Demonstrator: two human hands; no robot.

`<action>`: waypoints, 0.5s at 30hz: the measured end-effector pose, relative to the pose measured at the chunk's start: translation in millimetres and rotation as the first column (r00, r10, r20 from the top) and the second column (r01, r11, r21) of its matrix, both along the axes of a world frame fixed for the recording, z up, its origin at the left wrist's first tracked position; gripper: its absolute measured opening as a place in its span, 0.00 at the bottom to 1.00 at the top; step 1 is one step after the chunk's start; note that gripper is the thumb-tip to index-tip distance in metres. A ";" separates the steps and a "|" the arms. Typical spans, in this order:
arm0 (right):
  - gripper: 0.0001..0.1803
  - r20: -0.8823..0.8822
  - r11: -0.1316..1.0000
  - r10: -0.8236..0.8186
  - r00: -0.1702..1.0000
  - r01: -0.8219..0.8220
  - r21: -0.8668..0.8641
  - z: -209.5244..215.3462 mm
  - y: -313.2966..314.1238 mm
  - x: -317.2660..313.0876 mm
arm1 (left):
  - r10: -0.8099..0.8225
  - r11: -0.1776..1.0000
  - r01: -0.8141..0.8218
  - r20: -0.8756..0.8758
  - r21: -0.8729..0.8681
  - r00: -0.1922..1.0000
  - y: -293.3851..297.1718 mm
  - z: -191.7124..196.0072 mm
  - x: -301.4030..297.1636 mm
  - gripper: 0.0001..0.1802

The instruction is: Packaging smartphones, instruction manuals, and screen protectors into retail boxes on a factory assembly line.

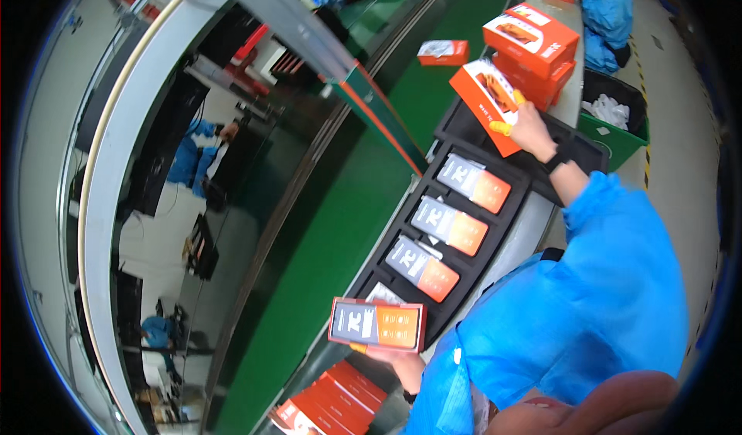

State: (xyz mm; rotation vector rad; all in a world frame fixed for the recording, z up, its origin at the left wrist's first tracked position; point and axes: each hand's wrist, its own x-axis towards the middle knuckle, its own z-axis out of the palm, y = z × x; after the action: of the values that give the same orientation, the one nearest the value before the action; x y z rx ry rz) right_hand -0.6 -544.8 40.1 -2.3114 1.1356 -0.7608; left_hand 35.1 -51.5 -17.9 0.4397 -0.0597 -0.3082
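Observation:
My left hand (400,360) holds an orange box tray (423,328) from below, with its open side up. In it lies a phone (363,323) with a grey and orange printed film. Farther off to the right, my right hand (533,132) grips an orange and white phone box (473,87) with a picture on top; I cannot tell whether it is a lid or a whole box. Yellow covers sit on the fingertips. Between my hands, a black foam tray (450,286) bears three phones (452,228) in similar film, each in its own slot.
Stacked orange boxes (533,37) stand beyond my right hand, and a single orange box (443,52) lies on the green conveyor belt (309,257). More orange boxes (340,400) are at lower left. A green bin (618,137) and a co-worker's blue sleeve (607,2) are at right.

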 end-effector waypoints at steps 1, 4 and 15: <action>0.53 0.022 0.992 0.123 0.992 -0.122 -0.038 46.4 38.6 -7.9 | -0.043 0.990 0.041 -0.014 -0.132 0.999 -6.3 6.4 -2.3 0.35; 0.49 0.225 0.636 0.709 0.668 -0.744 0.207 120.3 135.2 -14.3 | -0.078 0.967 0.080 0.018 -0.242 0.997 -35.4 22.4 -0.6 0.35; 0.47 -0.298 0.412 0.894 0.335 -0.876 0.250 76.5 279.8 14.4 | 0.111 0.990 -0.088 0.230 -0.106 0.967 -79.8 61.8 12.2 0.36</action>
State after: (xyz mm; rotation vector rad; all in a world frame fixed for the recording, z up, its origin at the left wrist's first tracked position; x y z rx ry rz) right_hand 13.8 -264.9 116.5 -2.5778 -0.1806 0.1929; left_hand 47.4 -131.4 43.9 0.3813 -0.2828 -0.1519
